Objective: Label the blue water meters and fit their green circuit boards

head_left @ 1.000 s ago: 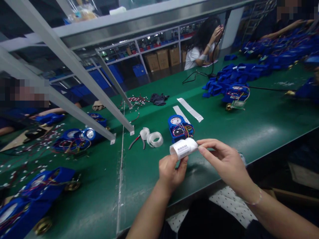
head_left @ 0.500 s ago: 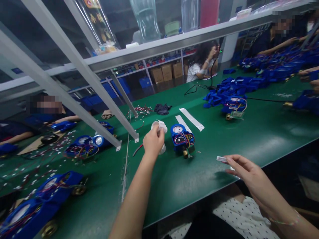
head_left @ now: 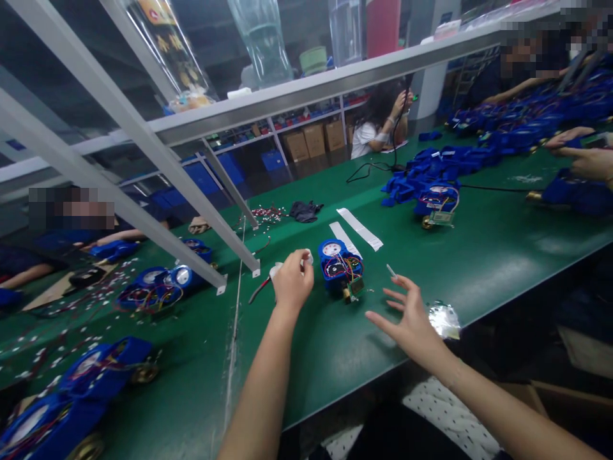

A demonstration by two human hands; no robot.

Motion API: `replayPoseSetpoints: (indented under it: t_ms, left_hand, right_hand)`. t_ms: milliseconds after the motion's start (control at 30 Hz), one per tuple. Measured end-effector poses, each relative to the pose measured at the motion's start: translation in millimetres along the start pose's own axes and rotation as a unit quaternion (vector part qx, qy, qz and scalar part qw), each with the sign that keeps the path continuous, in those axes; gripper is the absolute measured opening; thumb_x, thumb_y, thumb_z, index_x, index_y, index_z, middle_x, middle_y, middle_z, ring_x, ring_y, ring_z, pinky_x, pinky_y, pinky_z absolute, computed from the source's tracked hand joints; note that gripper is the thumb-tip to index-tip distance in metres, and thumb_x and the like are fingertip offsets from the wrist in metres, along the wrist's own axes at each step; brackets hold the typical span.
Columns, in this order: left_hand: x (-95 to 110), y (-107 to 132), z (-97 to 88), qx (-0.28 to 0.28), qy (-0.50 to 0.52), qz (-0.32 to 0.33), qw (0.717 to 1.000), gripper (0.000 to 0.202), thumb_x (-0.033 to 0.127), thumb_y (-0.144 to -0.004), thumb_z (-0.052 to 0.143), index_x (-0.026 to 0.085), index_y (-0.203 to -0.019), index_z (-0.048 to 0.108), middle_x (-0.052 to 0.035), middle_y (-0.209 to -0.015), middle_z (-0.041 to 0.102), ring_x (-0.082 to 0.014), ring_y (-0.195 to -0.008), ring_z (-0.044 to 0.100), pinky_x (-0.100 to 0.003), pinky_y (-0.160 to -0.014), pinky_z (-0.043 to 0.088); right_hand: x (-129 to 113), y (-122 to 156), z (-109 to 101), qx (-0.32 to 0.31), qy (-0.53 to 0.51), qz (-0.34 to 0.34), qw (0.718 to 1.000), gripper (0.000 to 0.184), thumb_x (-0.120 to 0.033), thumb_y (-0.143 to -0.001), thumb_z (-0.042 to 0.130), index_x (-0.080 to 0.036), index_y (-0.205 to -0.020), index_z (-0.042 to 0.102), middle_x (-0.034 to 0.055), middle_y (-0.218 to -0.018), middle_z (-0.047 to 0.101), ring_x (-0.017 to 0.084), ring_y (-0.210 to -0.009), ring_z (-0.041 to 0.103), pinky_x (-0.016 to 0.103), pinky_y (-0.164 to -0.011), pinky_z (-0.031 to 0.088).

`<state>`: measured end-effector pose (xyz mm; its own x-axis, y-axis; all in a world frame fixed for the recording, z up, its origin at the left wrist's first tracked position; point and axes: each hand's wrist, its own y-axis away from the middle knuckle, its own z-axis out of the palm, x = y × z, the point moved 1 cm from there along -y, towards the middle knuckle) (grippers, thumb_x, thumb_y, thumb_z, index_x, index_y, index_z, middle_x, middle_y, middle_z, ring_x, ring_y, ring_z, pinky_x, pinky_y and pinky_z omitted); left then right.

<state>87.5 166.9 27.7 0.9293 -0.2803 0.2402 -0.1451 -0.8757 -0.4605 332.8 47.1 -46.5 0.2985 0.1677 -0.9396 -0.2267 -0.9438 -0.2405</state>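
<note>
My left hand (head_left: 293,281) is closed on a white roll (head_left: 308,255), mostly hidden behind my fingers. Just right of it stands a blue water meter (head_left: 335,265) with a round dial, loose coloured wires, a brass fitting and a small green circuit board. My right hand (head_left: 405,313) hovers above the bench, fingers spread and thumb apart. A small white label (head_left: 391,271) seems to cling to one of its fingertips. Pliers with a red and black handle (head_left: 258,289) lie by my left hand. Behind the meter are two white label strips (head_left: 359,229).
A shiny silver piece (head_left: 444,319) lies near the bench's front edge. Another meter (head_left: 435,207) stands beside piled blue parts (head_left: 426,169). More meters (head_left: 90,377) are at left, past slanted metal posts (head_left: 182,182). Co-workers sit around; one's hands (head_left: 587,153) are at far right.
My right hand has moved left towards the meter and spread its fingers; the label, pinched before, is now at a fingertip. The silver piece has come into view. The whole view has shifted slightly.
</note>
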Motion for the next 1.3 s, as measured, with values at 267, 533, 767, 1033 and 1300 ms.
replayPoseSetpoints:
  t_ms: [267, 533, 767, 1033, 1300]
  left_hand:
    - [16, 52, 9.6, 0.023, 0.080, 0.235, 0.969, 0.053, 0.012, -0.081, 0.053, 0.026, -0.131, 0.065, -0.0088, -0.132, 0.070, -0.0299, -0.126, 0.064, -0.050, -0.108, 0.051]
    - [28, 37, 32.8, 0.022, 0.008, 0.253, 0.967, 0.061, 0.005, -0.086, 0.051, 0.021, -0.144, 0.058, -0.0112, -0.138, 0.067, -0.0295, -0.128, 0.063, -0.052, -0.112, 0.045]
    - [23, 47, 28.9, 0.003, 0.017, 0.242, 0.970, 0.041, 0.016, -0.091, 0.058, 0.020, -0.131, 0.065, -0.0111, -0.131, 0.072, -0.0267, -0.123, 0.065, -0.048, -0.114, 0.038]
    - [36, 58, -6.3, 0.017, 0.112, 0.277, 0.954, 0.038, 0.022, -0.082, 0.067, 0.021, -0.120, 0.065, -0.0065, -0.115, 0.076, -0.0260, -0.108, 0.070, -0.050, -0.109, 0.037]
    - [38, 58, -32.7, 0.058, 0.251, 0.219, 0.941, 0.041, 0.027, -0.071, 0.073, 0.022, -0.110, 0.063, -0.0040, -0.102, 0.075, -0.0263, -0.095, 0.069, -0.050, -0.104, 0.040]
  right_hand:
    - [-20, -33, 31, -0.011, 0.016, -0.023, 1.000, 0.101, -0.056, -0.077, 0.081, -0.032, -0.149, 0.015, 0.0165, -0.146, 0.036, 0.028, -0.109, 0.067, 0.046, -0.086, 0.064]
    - [-43, -75, -13, -0.010, -0.209, 0.167, 0.964, 0.080, -0.065, -0.086, 0.071, -0.024, -0.141, 0.029, 0.0093, -0.118, 0.064, 0.017, -0.069, 0.073, 0.023, -0.048, 0.052]
    - [-35, -105, -23, -0.073, -0.294, 0.276, 0.912, 0.046, -0.060, -0.098, 0.058, -0.020, -0.120, 0.059, 0.0086, -0.094, 0.073, 0.014, -0.063, 0.071, 0.014, -0.035, 0.041]
    - [-47, -97, -31, -0.072, -0.260, 0.273, 0.923, 0.039, -0.053, -0.101, 0.053, -0.021, -0.123, 0.060, 0.0095, -0.101, 0.074, 0.014, -0.061, 0.071, 0.016, -0.036, 0.042]
    - [-48, -96, -48, 0.094, -0.132, 0.179, 0.970, 0.058, -0.056, -0.090, 0.072, -0.025, -0.132, 0.047, 0.0101, -0.132, 0.060, 0.019, -0.095, 0.070, 0.022, -0.062, 0.055]
